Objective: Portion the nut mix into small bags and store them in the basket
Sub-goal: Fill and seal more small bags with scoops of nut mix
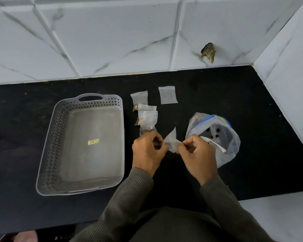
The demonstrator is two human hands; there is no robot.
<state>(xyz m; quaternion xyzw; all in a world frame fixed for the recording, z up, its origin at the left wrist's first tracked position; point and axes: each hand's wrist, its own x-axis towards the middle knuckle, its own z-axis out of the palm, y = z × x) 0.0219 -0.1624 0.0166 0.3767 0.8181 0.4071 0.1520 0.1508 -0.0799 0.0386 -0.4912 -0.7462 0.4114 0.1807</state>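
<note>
A small clear bag [171,143] is pinched by the left hand [148,151] and right hand [198,155] over the black counter [226,95], beside the open nut-mix bag [217,130]; the yellow sticker [93,142] in the grey basket [50,145] is illegible.

My single head camera looked forward and steeply down, close over the black surface [208,95], facing the tiled wall [112,32]

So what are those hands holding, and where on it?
A small bag: the left hand and right hand each pinch one side of it.
</note>
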